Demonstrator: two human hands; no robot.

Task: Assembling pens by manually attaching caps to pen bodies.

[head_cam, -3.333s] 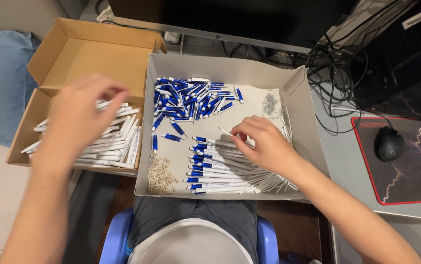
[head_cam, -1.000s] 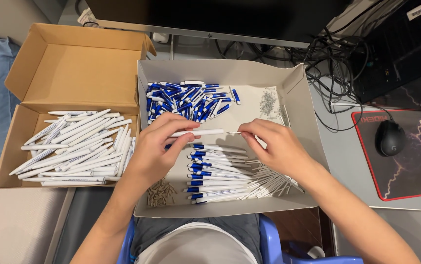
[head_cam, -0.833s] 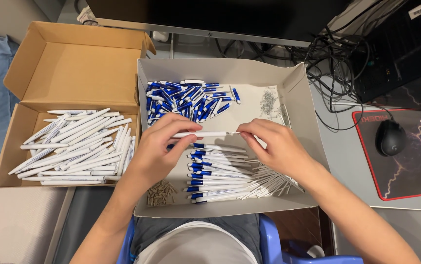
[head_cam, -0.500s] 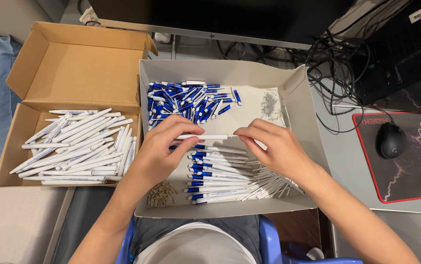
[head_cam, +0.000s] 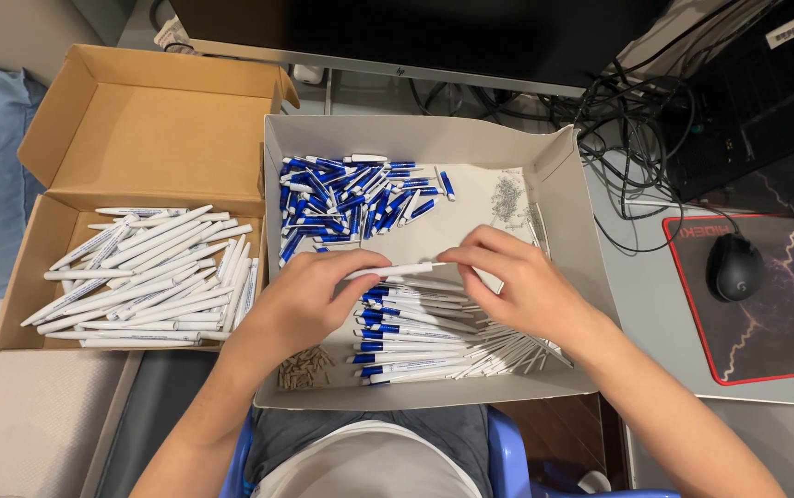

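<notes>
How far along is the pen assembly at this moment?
Done: a pile of white pens lies in the brown box. In hand: the left hand and right hand hold one white pen between them. Left: loose blue parts and stacked barrels in the grey tray.

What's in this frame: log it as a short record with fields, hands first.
left hand: grips one end of a white pen
right hand: fingertips on the pen's other end
pen position: level, above the grey tray
tray contents: blue caps, white pen barrels, small springs
left of tray: cardboard box of finished white pens
right: black mouse
</notes>
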